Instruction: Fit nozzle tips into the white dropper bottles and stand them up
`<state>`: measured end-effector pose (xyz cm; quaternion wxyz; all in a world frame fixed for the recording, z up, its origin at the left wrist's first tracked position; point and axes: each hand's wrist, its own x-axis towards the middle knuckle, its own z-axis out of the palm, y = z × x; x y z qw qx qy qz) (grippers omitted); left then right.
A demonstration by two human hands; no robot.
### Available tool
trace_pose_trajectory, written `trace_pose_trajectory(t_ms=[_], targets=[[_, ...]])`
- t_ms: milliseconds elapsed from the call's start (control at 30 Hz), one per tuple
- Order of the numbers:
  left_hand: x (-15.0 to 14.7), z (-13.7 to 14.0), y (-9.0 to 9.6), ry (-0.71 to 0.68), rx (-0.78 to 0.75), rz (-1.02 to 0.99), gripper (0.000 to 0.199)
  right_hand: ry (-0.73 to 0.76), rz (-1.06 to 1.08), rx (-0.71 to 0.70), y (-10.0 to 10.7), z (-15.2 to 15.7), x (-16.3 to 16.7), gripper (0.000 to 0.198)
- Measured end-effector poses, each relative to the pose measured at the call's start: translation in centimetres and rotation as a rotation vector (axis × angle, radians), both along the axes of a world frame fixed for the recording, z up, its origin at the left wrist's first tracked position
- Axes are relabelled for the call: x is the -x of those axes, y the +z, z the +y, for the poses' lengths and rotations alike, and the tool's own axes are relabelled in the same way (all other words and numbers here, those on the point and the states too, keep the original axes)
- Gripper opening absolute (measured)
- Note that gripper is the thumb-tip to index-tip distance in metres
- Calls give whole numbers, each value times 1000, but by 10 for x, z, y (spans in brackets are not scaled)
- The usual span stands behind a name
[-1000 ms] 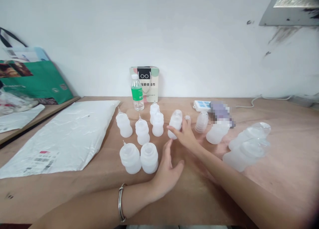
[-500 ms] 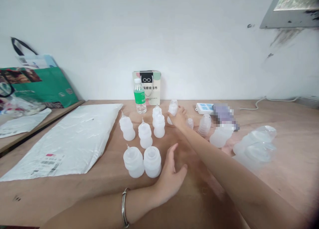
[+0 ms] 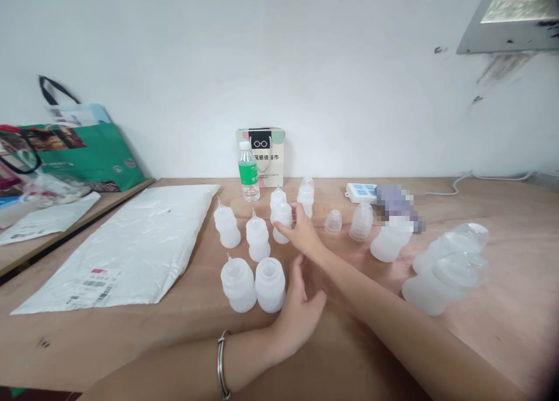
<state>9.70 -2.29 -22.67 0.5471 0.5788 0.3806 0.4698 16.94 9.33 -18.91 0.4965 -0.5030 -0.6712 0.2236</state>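
My right hand [image 3: 299, 229] has its thumb and fingers around a small white feeding bottle [image 3: 282, 217], one of a group with pointed tips. Just behind stands another tipped bottle [image 3: 276, 196], partly hidden. A bottle under a clear domed cap [image 3: 306, 192] is beyond my fingers. Nearer to me, my left hand [image 3: 301, 308] rests on its side with thumb and fingers apart, holding nothing. Close beside its fingers is an open-topped bottle [image 3: 271, 287], side by side with a second open bottle [image 3: 238, 287]. Two more tipped bottles, a left one [image 3: 227, 227] and a middle one [image 3: 258, 241], stand upright.
Clear domed caps [image 3: 333, 222] and a stack of them [image 3: 361, 222] stand on the right. Further bottles [image 3: 441, 281] lie beyond my right forearm. A white mailing bag [image 3: 126, 244] covers the left. A water bottle [image 3: 248, 174], paper bag [image 3: 275, 168] and power strip [image 3: 361, 192] are behind.
My right hand has let go of the capped bottle at the back and come nearer and left to a tipped bottle. My left hand stays almost where it was.
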Motion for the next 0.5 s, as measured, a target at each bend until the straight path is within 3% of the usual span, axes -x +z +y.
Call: trace_pose_trajectory(t_ms=[100, 233, 367, 433, 500], targets=[[0, 0, 1, 19, -12, -35, 63, -11, 13, 40, -3, -16, -17, 40], [-2, -1, 1, 68, -6, -51, 66, -48, 19, 54, -8, -67, -51, 37], [-3, -2, 5, -47, 8, -91, 61, 187, 2, 58, -11, -116, -71, 34], [-2, -3, 8, -117, -19, -86, 51, 301, 8, 2, -13, -123, -75, 33], [-2, -3, 11, -118, -21, -41, 43, 195, 79, -93, -14, -113, -76, 29]])
